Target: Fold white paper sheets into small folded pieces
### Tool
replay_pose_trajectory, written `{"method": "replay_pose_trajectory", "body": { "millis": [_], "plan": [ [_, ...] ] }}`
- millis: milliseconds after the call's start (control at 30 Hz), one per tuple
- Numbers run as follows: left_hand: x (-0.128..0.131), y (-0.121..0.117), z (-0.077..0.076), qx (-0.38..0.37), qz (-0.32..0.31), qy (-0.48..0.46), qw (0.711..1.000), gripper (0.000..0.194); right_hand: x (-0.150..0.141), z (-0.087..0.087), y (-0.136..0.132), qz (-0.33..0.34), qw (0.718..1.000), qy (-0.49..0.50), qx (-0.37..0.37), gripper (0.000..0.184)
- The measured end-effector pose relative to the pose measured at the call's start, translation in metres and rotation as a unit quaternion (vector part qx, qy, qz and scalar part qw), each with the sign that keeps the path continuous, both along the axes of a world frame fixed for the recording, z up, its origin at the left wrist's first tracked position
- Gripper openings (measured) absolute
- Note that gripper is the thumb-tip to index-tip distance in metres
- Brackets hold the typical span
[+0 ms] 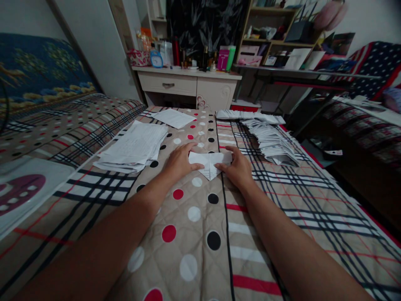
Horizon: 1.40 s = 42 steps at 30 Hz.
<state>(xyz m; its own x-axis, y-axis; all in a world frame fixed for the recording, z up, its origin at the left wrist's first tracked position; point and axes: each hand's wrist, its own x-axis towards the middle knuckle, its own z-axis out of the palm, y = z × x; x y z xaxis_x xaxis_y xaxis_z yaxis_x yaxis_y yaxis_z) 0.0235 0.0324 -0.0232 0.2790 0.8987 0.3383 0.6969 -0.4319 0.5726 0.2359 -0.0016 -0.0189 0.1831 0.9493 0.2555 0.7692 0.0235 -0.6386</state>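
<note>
A folded sheet of paper [209,161] lies on the bedspread between my hands, its lower edge coming to a point toward me and a crease down its middle. My left hand [181,160] grips its left side, thumb on top. On the right side, my right hand [237,166] holds it the same way, thumb near the centre crease. A pile of loose written sheets [133,146] rests to the left, with a single sheet [174,118] beyond it. To the right stands a row of many folded paper pieces [271,141], and another row [249,116] lies behind it.
The patterned bedspread [194,234] spreads beneath everything. A white bag with a purple print [59,173] lies at the left. Past the bed's far edge stands a white dresser [184,83] with bottles and a blue clock [156,58]. A desk [313,73] is at the right.
</note>
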Motion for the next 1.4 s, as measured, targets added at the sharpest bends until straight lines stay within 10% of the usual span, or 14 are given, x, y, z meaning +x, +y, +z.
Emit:
{"method": "replay_pose_trajectory", "body": {
  "millis": [233, 467, 800, 1100, 1267, 1400],
  "plan": [
    [0.006, -0.006, 0.01, -0.016, 0.005, -0.08, 0.997, 0.082, -0.009, 0.004, -0.003, 0.107, 0.98, 0.154, 0.062, 0.062],
    [0.013, -0.011, 0.021, -0.071, -0.034, -0.086, 0.993, 0.021, -0.015, 0.003, -0.007, 0.173, 0.954, 0.245, -0.016, 0.024],
    [-0.008, 0.005, 0.013, -0.159, -0.078, -0.097, 0.979, 0.013, -0.001, -0.004, 0.001, 0.131, 0.98, 0.15, -0.008, 0.025],
    [-0.028, 0.011, 0.024, -0.201, -0.171, 0.004, 0.965, 0.016, 0.009, 0.014, 0.0, 0.226, 0.952, 0.187, -0.087, 0.013],
    [-0.017, 0.006, 0.029, 0.007, -0.065, -0.018, 0.998, 0.008, 0.004, 0.01, 0.0, 0.134, 0.972, 0.185, 0.058, 0.007],
    [-0.009, -0.005, 0.036, 0.245, -0.026, -0.021, 0.969, 0.02, -0.003, 0.016, -0.008, 0.102, 0.959, 0.156, 0.214, 0.004]
  ]
}}
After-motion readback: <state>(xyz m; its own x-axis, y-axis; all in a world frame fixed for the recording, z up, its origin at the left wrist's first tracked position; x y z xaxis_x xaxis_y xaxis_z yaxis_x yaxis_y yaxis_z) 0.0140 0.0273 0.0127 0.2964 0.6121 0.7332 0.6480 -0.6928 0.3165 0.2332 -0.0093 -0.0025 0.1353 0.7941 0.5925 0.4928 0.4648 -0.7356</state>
